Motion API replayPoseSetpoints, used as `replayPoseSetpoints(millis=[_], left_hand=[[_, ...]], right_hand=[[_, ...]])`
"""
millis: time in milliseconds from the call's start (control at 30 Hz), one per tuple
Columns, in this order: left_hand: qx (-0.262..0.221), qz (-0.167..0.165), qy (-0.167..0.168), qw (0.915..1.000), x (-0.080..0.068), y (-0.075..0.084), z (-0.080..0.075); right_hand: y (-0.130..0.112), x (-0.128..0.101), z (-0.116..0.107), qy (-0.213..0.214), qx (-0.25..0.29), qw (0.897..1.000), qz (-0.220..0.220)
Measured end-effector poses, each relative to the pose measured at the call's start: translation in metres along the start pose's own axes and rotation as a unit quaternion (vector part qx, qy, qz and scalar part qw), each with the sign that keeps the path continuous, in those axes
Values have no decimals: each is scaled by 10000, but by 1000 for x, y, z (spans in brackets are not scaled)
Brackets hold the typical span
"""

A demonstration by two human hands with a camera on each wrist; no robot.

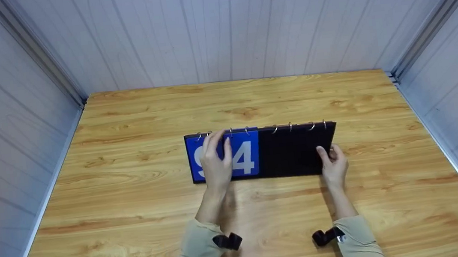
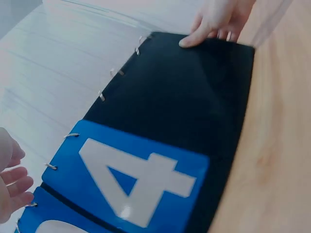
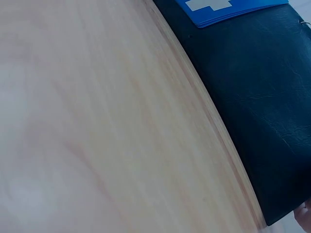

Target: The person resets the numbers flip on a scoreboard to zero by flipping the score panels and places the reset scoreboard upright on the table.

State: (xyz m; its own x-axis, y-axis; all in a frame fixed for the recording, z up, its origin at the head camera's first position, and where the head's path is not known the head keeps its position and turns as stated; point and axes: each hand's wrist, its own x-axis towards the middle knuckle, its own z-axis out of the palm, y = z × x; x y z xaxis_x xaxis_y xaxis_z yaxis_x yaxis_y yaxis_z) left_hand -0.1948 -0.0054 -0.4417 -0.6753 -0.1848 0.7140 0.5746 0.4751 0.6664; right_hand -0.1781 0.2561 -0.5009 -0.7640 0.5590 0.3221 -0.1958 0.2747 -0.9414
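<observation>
From above, the flip scoreboard (image 1: 262, 152) stands in the middle of the wooden table (image 1: 134, 208); the left hand (image 1: 215, 162) lies with relaxed fingers over the blue number cards (image 1: 225, 160), and the right hand (image 1: 334, 164) pinches the black right end. In the left wrist view the card with 4 (image 2: 141, 182) hangs on rings (image 2: 72, 135), so I think it should be lifted near the rings. The right wrist view shows only the black cover (image 3: 252, 97); keep it pressed down
</observation>
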Motion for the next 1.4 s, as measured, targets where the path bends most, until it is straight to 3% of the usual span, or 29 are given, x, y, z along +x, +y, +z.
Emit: replayPoseSetpoints(millis=[333,533,833,1000,1267,1400], left_hand=[[202,-905,-121,9956,-34,-9,0],[-108,-1379,-140,9903,-50,-14,2],[-497,-2096,-131,9764,-55,-22,6],[-610,-2438,-93,9679,-54,-21,4],[-246,-2502,-262,9675,-52,-13,-4],[77,-2282,-384,9728,-52,-7,-10]], right_hand=[[-1,-1,1,11,-23,10000,-73],[-1,-2,0,1,24,10000,9],[3,-2,-1,48,-29,10000,-68],[22,3,-2,11,-29,10000,37],[31,5,-1,92,-143,9998,-57],[30,5,-1,101,-140,9998,-41]])
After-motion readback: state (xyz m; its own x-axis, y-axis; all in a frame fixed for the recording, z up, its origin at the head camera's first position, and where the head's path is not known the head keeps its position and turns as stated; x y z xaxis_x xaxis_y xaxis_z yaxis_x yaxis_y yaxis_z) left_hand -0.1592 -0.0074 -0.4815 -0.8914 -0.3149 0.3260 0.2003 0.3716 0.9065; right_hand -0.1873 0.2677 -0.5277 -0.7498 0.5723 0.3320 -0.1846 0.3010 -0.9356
